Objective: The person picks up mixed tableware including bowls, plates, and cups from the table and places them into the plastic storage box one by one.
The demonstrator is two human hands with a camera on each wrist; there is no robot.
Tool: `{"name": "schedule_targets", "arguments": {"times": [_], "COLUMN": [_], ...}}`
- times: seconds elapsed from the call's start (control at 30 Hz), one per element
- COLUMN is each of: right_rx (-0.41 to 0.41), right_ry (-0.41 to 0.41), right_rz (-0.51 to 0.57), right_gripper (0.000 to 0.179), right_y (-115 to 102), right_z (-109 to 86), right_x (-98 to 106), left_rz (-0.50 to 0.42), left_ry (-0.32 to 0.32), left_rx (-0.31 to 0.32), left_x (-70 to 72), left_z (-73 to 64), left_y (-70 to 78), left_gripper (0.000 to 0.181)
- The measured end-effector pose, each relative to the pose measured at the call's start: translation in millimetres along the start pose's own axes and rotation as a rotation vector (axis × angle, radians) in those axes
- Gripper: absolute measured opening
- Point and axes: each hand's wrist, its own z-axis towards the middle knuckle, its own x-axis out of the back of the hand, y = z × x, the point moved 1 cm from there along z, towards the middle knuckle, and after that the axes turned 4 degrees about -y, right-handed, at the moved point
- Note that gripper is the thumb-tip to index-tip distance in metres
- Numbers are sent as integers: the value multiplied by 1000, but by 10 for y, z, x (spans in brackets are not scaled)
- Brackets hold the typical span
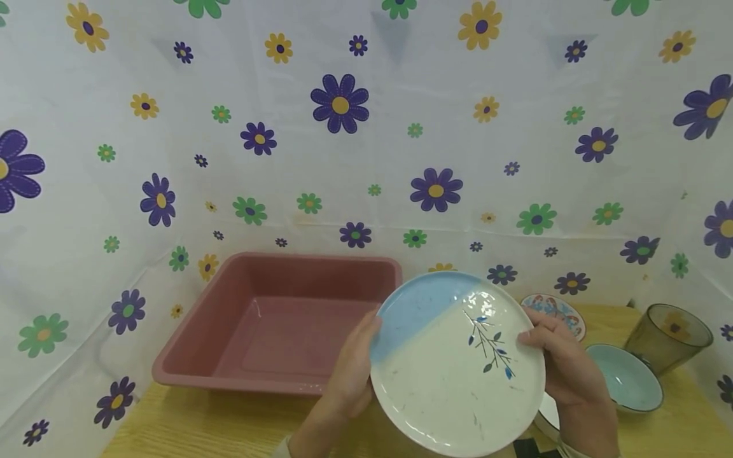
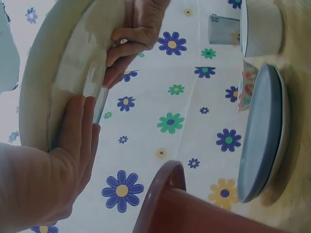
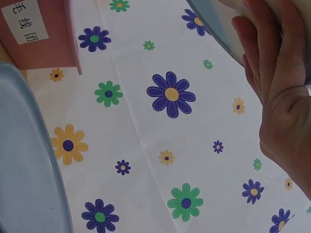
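Observation:
A round plate (image 1: 452, 375), cream with a light blue section and a painted leafy twig, is held up tilted above the table, its face toward the head camera. My left hand (image 1: 352, 369) grips its left rim; in the left wrist view, the fingers (image 2: 80, 121) of that hand lie along the pale underside. My right hand (image 1: 572, 362) holds the opposite edge, thumb on the face. The other fingers of the right hand (image 3: 272, 53) lie behind the plate in the right wrist view. Left of the plate stands a pink plastic basin (image 1: 275, 387).
On the wooden table (image 1: 172, 423) at right are a light blue-green bowl (image 1: 627, 381), a brownish clear glass (image 1: 658, 337) and a patterned dish (image 1: 558, 308). A blue-grey plate (image 2: 260, 136) sits on a pale piece. Flower-printed sheeting (image 1: 366, 159) surrounds the table.

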Motion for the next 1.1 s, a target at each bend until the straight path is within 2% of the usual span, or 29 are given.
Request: {"name": "schedule_targets", "arguments": {"times": [0.2, 0.4, 0.7, 0.87, 1.1], "right_rx": [-21, -30, -63, -85, -133], "right_ry": [38, 91, 140, 173, 264], "right_rz": [-25, -86, -125, -181, -237], "right_gripper": [59, 56, 54, 51, 47], "right_y": [13, 45, 120, 143, 171], "right_z": [-6, 3, 4, 20, 74], "right_x": [34, 78, 151, 136, 82], "left_rz": [-100, -91, -47, -26, -61], "left_ry": [-42, -50, -37, -2, 41], "left_rx": [67, 95, 50, 29, 10], "left_x": [46, 97, 163, 180, 190], "left_z": [43, 85, 103, 106, 97], "left_y": [-43, -71, -111, -95, -41], "left_gripper": [56, 57, 56, 57, 55]}}
